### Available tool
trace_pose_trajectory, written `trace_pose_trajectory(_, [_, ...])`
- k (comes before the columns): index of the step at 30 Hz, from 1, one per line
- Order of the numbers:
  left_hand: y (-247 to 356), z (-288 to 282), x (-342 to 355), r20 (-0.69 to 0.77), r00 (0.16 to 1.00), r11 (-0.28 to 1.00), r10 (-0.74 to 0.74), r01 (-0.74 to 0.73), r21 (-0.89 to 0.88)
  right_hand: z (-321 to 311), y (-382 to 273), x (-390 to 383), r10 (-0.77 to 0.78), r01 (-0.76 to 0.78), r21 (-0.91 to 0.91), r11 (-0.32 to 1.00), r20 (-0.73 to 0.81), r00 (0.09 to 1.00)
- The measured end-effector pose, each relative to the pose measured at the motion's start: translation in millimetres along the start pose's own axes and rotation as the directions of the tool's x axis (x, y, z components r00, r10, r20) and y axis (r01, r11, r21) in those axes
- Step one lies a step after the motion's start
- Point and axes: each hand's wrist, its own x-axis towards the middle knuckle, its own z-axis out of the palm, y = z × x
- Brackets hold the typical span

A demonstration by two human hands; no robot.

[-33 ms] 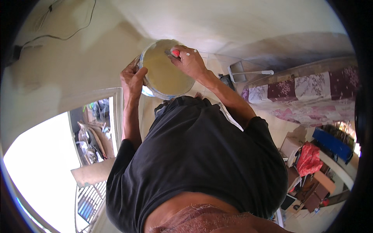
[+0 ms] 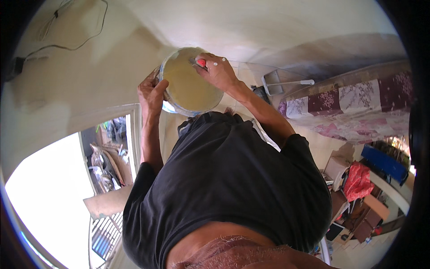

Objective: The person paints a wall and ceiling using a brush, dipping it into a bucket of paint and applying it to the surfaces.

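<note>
Pale, patchily shaded walls [image 2: 286, 31] met in a corner beyond the work in the head view, with a dark cable [image 2: 71, 48] looping across the left one and strong daylight filling an opening [image 2: 49, 188] at the lower left. Tiled floor [image 2: 244, 74] showed to the right of the hands. Near that corner, in front of the person's dark shirt [image 2: 224, 170], was a round bucket [image 2: 169, 106] with a whitish, blue-marked outer wall; its mouth was turned toward the camera and showed a broad beige face [image 2: 186, 92], though whether the bucket stood on the floor or was held up could not be told. The left hand [image 2: 153, 89] had its grip on the bucket's left edge, the thumb laid near the rim and the fingers curled along the outside. The right hand [image 2: 218, 72], flecked with white spots, was over the upper right part of the mouth, its grip closed around a small tool [image 2: 201, 62] with a red handle end; the hand and angle hid much of that tool. Right of the bucket, close to the wall, a grey dustpan [image 2: 273, 84] with a long pale handle lay near the edge of a surface draped in white and maroon patterned cloth [image 2: 354, 98]. Toward the lower right were a crumpled red bag [image 2: 357, 181] and a long blue object [image 2: 384, 165] among assorted household things.
</note>
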Motion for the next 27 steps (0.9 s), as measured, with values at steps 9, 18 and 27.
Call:
trace_pose_trajectory(9, [-8.2,2.3,14.1,-0.019,0.984,0.961,0.177,-0.177,-0.212,-53.2,-29.9,-10.6,-0.061,0.039,-0.082,0.996,-0.288,0.956])
trace_pose_trajectory(18, [9.0,5.4,13.3,0.093,0.980,0.981,0.174,-0.165,-0.099,-46.3,-47.4,-26.0,0.341,-0.438,0.669,0.601,0.282,0.897])
trace_pose_trajectory(27, [7.2,10.3,10.2,0.074,0.981,0.965,0.181,-0.163,-0.203,-38.3,-21.0,-2.8,0.061,-0.029,0.271,0.962,-0.111,0.992])
